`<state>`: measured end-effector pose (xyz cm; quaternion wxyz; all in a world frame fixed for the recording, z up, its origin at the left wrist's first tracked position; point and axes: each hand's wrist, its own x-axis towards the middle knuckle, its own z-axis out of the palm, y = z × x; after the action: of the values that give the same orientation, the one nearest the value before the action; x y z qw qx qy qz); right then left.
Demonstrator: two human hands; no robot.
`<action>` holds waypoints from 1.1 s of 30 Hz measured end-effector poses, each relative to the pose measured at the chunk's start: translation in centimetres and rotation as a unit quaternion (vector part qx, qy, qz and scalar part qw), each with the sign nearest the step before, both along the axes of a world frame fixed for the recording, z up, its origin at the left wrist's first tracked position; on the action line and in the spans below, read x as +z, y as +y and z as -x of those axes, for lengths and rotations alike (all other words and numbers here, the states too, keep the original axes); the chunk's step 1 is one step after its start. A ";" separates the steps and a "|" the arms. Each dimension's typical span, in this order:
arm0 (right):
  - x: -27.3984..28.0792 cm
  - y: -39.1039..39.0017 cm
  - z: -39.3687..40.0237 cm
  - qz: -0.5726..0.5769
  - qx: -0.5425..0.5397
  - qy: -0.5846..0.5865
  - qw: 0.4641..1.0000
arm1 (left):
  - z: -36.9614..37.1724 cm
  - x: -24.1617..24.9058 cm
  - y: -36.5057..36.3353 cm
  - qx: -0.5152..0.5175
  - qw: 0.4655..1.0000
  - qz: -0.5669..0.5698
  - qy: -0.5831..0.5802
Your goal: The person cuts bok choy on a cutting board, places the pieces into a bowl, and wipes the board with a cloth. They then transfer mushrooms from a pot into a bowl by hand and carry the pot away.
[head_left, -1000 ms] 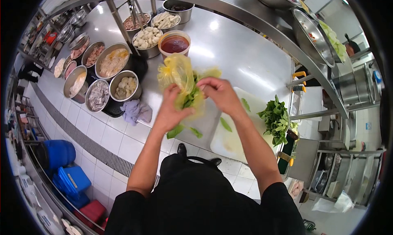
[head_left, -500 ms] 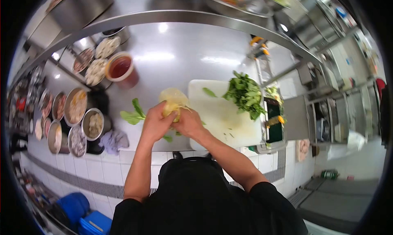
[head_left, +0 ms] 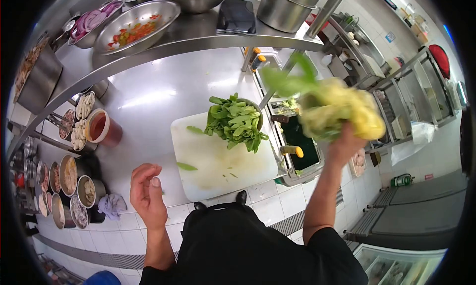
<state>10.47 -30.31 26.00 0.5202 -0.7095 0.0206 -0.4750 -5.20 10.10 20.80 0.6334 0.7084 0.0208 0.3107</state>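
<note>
Raised at the right, my right hand (head_left: 345, 145) is closed on a motion-blurred bundle of yellowish bag and green leaves (head_left: 342, 109). The bundle is too smeared to make out fully. Over the counter's front edge, my left hand (head_left: 148, 193) is empty, its fingers loosely curled and the thumb apart. Between the hands lies a white cutting board (head_left: 198, 146) with a few loose green leaves (head_left: 186, 166) on it. A heap of leafy greens (head_left: 235, 121) rests in a bowl at the board's right side.
Left of the board stand a tub of red liquid (head_left: 101, 128), several metal pots of food (head_left: 89, 191) and a grey cloth (head_left: 112, 205). A container with knives (head_left: 291, 151) adjoins the board's right edge. Overhead, a metal shelf (head_left: 198, 43) carries bowls of chopped vegetables (head_left: 134, 32).
My hands have parted. The right has swung up and right with the bundle, while the left has moved left, empty. The camera view has turned right, and the leaves beside the board are gone.
</note>
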 end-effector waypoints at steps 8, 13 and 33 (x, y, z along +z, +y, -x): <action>-12.7 -18.2 -29.7 0.142 -0.039 0.115 0.982 | -2.0 -6.8 -8.6 0.017 0.973 0.109 0.201; -21.1 -15.2 -28.0 0.276 0.151 0.362 0.877 | -5.6 -12.7 -14.1 -0.050 0.907 0.225 0.352; -40.2 -25.1 15.3 -0.290 0.122 0.621 0.718 | -18.1 -20.4 -15.8 0.015 0.865 0.417 0.280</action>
<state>-4.79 -55.40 -14.18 0.6244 -0.6564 0.3884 0.1685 12.87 -5.68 0.45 0.8324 0.4351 0.3357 0.0712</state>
